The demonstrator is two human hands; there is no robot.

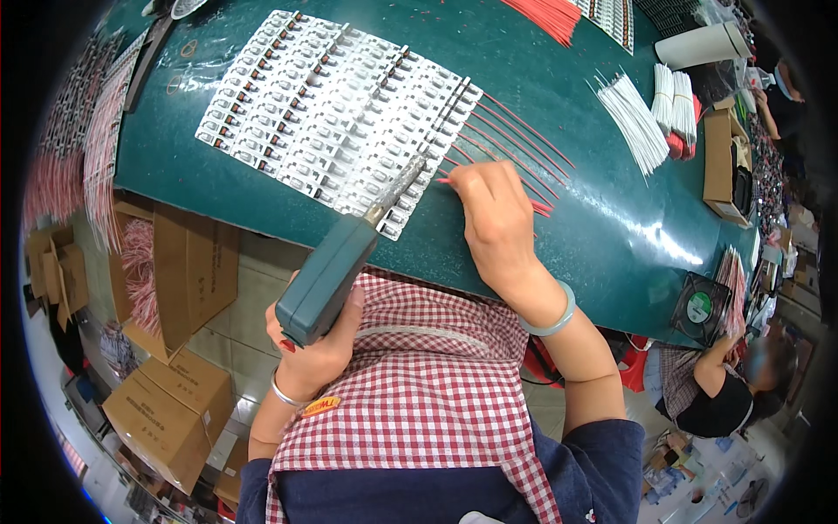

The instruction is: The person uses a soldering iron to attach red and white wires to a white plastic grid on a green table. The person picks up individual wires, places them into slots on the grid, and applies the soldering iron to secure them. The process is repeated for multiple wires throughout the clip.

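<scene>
White panel (349, 113), set with rows of small components, lies flat on the green worktable (602, 279) and serves as the clock centre, twelve pointing away from the worker. Left hand (327, 354), at six o'clock beyond the table edge, is closed firmly around the handle end of a green hand tool (327, 279). The tool's metal nozzle (400, 189) extends toward one o'clock over the panel, its tip near the panel's right-hand margin; whether the tip makes contact I cannot tell. Right hand (497, 214), at four o'clock, is curled palm down with thumb and fingers drawn together, pinching at least one of the red wires (541, 136) just beside that margin; the exact count is hidden beneath the hand. Further red wires fan out from the panel's edge toward four o'clock. Loose white wires (633, 122) lie at three o'clock, with tied white bundles (663, 96) beside them. A white cylinder (698, 45) rests between two and three o'clock, a black fan (701, 306) stands at four, near a co-worker (711, 375). Below table level, an open carton (196, 271) containing pink-and-white wires (140, 275) occupies eight o'clock; a closed carton (166, 419) sits at seven.
</scene>
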